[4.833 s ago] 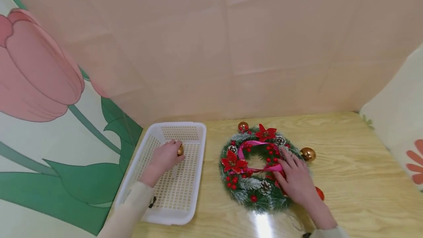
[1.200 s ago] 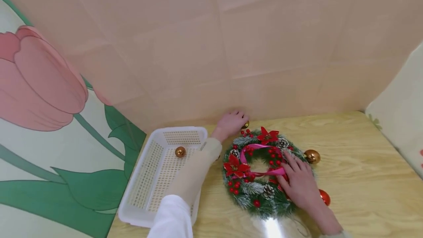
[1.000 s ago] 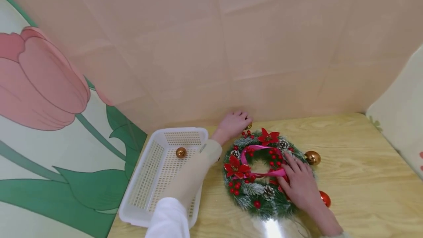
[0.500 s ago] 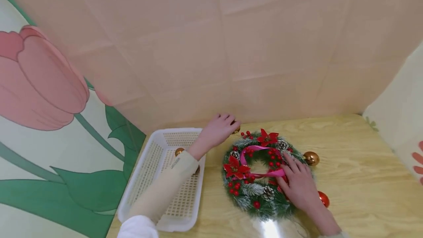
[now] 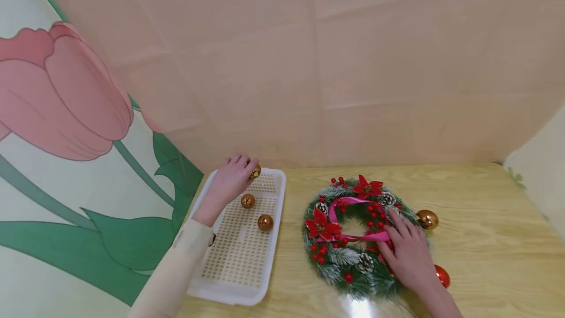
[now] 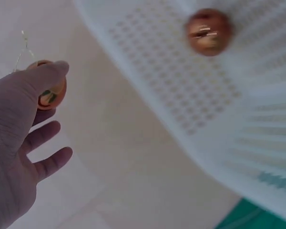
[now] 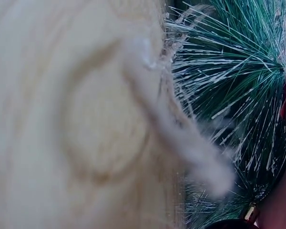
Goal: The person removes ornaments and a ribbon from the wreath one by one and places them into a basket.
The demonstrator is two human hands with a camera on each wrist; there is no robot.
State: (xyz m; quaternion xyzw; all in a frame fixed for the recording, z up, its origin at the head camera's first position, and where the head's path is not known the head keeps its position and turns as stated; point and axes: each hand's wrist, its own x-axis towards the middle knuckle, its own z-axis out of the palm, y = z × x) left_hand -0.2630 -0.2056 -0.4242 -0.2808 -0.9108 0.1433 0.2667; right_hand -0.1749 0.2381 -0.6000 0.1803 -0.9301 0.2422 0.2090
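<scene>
My left hand point(image 5: 231, 180) pinches a copper-gold Christmas bauble point(image 5: 256, 171) over the far end of the white plastic basket point(image 5: 280, 195). In the left wrist view the thumb and forefinger hold that bauble point(image 6: 53, 97), its thin gold hanging loop sticking up, while the other fingers stay loose. Inside the basket lie two copper baubles, one point(image 5: 248, 201) nearer the back and one point(image 5: 265, 222) by the right wall. My right hand point(image 5: 409, 254) rests with extended fingers on the right side of a green Christmas wreath point(image 5: 344, 257) decorated with red flowers, pine cones, berries and pink ribbon.
Another copper bauble point(image 5: 427, 219) sits at the wreath's right edge, and a red bauble point(image 5: 443, 276) lies beside my right wrist. The wooden table point(image 5: 494, 239) meets a draped pinkish backdrop point(image 5: 375, 87) behind. A tulip-printed panel point(image 5: 88, 112) stands left of the basket.
My left hand has taken the bauble from the wreath's far edge and carried it left over the basket. Its arm uncovers both baubles inside. My right hand stays on the wreath.
</scene>
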